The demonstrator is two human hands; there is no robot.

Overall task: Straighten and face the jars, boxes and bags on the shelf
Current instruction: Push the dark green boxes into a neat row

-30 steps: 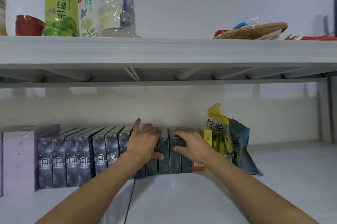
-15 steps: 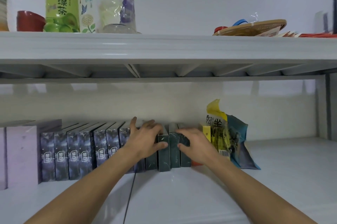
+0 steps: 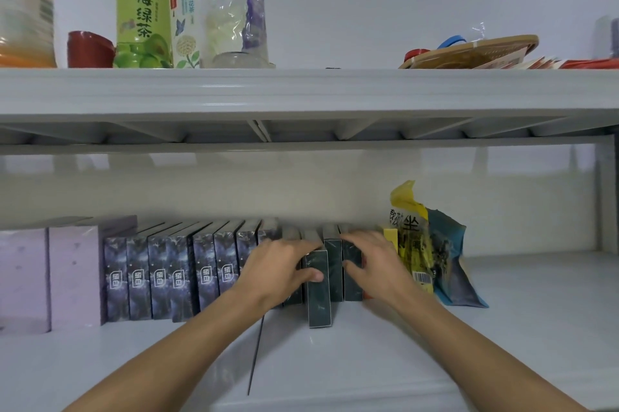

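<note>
The lower shelf holds two pale lilac boxes [image 3: 50,277], seven dark blue-purple patterned boxes [image 3: 182,272] with white logos in clear view, and at least four dark green boxes [image 3: 318,291], some hidden behind two bare hands [image 3: 279,272]. Beside them stand one yellow bag [image 3: 413,244] and one blue bag [image 3: 450,261]. Above stand three labelled drink bottles [image 3: 142,9] and one dark red cup [image 3: 88,49].

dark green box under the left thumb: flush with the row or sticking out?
Sticking out. The dark green box stands upright, but its front face sits nearer the shelf edge than the neighbouring boxes. The left hand rests on it.
</note>
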